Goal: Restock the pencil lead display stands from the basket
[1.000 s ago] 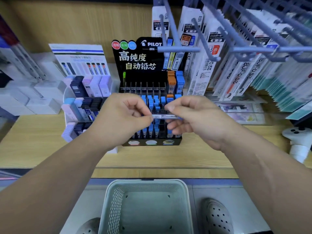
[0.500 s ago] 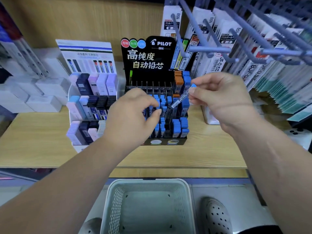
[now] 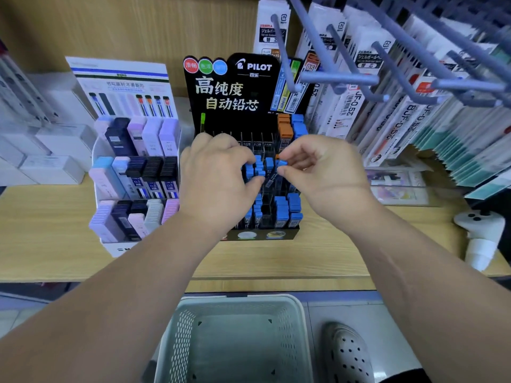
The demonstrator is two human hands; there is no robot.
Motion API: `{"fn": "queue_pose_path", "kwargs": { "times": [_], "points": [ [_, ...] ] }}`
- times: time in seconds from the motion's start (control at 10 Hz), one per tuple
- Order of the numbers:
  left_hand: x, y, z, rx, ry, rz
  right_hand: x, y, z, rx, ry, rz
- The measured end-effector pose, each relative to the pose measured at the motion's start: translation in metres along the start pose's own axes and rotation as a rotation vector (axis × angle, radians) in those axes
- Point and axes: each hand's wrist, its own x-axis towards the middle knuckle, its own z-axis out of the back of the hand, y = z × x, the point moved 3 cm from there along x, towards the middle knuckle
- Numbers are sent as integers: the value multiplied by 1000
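Observation:
The black Pilot display stand [image 3: 229, 89] sits on the wooden shelf, its slots holding several blue-capped lead tubes and a few orange-capped ones. Over its middle row, my right hand [image 3: 323, 175] pinches a blue-capped lead tube [image 3: 281, 163] by the cap, the clear body angled down into the slots. My left hand [image 3: 218, 172] curls its fingers and thumb round the blue caps [image 3: 250, 169] of tubes standing in the same row. The pale mesh basket [image 3: 240, 299] stands on the floor below, and I see nothing inside it.
A white tiered stand [image 3: 132, 175] of pastel and dark lead cases is just left of the black one. Grey metal hooks [image 3: 340, 78] with hanging refill packs jut out overhead on the right. A white controller [image 3: 481, 230] lies at the shelf's right end.
My right hand carried the tube from in front of me, up to the right, then down into the stand's middle row. My left hand let go of it and moved onto the caps.

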Motion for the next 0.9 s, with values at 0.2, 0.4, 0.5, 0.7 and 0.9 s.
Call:
{"fn": "queue_pose_path", "kwargs": {
  "times": [0.2, 0.4, 0.5, 0.7, 0.9],
  "points": [
    [2, 3, 0, -30, 0, -2, 4, 0, -8, -252, -21, 150],
    [1, 6, 1, -31, -6, -7, 5, -8, -17, -275, -74, 197],
    [1, 6, 0, -35, 1, -25, 5, -8, -19, -297, -91, 206],
    [2, 8, 2, -62, 11, -61, 6, -8, -18, -311, -79, 198],
    [2, 17, 12, -74, 0, -88, 3, -1, -13, -283, -77, 232]
  ]
}}
